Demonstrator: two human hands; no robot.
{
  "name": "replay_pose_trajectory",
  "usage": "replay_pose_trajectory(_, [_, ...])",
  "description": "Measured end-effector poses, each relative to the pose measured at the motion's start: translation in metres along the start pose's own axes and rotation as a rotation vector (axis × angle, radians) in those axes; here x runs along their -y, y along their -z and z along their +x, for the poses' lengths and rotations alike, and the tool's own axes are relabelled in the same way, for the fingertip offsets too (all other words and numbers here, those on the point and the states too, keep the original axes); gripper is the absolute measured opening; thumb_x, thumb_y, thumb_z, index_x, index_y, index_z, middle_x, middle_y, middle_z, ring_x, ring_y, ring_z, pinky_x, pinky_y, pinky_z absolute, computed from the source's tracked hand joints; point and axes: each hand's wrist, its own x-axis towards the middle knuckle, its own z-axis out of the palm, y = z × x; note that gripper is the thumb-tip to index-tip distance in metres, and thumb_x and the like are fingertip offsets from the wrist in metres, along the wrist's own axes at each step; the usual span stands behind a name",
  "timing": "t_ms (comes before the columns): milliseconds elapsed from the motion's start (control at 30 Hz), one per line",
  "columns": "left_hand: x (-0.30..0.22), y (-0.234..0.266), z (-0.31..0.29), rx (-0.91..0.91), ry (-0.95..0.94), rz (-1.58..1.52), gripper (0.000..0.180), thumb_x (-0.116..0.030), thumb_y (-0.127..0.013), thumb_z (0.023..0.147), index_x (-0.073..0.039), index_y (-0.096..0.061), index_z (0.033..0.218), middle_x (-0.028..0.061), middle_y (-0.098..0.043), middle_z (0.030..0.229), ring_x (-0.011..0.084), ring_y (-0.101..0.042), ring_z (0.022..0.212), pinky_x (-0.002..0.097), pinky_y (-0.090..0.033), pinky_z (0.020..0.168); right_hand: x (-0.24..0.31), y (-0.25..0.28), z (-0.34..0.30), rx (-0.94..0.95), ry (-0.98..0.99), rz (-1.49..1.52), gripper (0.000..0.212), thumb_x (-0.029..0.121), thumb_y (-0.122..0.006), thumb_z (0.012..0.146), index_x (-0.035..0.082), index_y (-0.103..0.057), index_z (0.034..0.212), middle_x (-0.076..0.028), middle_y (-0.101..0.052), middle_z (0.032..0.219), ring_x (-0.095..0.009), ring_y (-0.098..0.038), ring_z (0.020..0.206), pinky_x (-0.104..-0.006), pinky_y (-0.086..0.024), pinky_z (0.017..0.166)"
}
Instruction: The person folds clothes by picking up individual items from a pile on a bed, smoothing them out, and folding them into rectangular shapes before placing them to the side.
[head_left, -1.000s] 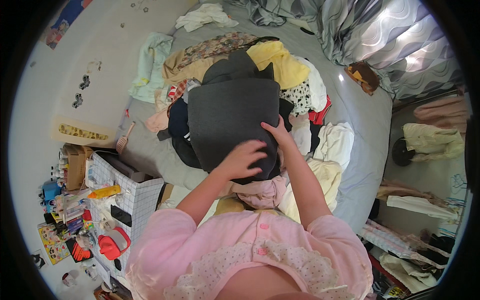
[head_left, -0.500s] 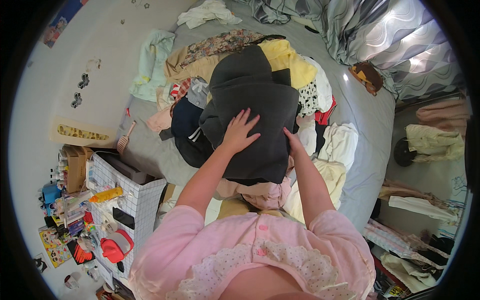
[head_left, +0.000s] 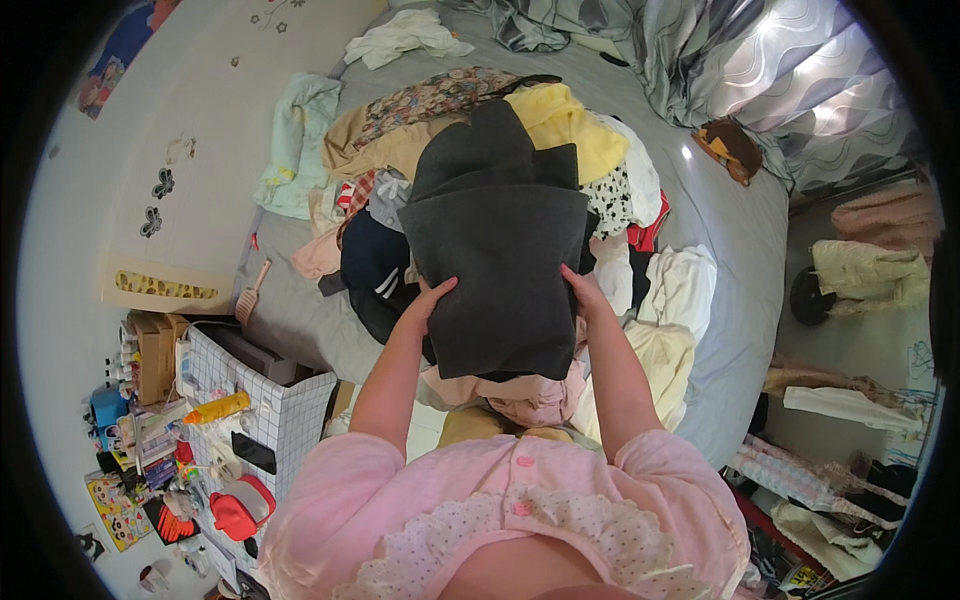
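Note:
A dark grey garment (head_left: 505, 270), folded into a thick bundle, lies over the pile of clothes in front of me; its exact kind does not show. My left hand (head_left: 432, 302) grips its left edge, thumb on top and the other fingers hidden beneath. At the right edge my right hand (head_left: 582, 290) holds it the same way. Around the bundle are a yellow garment (head_left: 570, 125), a navy garment (head_left: 372, 255), a black-and-white spotted cloth (head_left: 608, 200) and a pink garment (head_left: 535, 400) near my lap.
The pile rests on a bed with a grey sheet (head_left: 745, 250). Cream clothes (head_left: 655, 350) lie on the right, a mint garment (head_left: 298, 145) at the left. A pink hairbrush (head_left: 254, 292) is by the wall. A cluttered table with a checked cover (head_left: 290, 415) stands lower left.
My left hand has slid from the top of the grey garment to its left edge and now grips it there. The right hand keeps hold of the right edge.

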Motion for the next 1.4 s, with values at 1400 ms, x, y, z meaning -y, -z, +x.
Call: replay_pose_trajectory(1400, [0.267, -0.454, -0.158, 0.76, 0.624, 0.024, 0.055, -0.031, -0.063, 0.074, 0.0, -0.045, 0.115, 0.0116, -0.054, 0.109, 0.0209, -0.054, 0.095, 0.0304, -0.039, 0.088, 0.002, 0.442, -0.429, -0.36, -0.054, 0.53, 0.056, 0.043, -0.055, 0.078, 0.003, -0.048, 0.115, -0.013, -0.052, 0.112, -0.024, -0.051, 0.1, -0.0359, -0.042, 0.084])
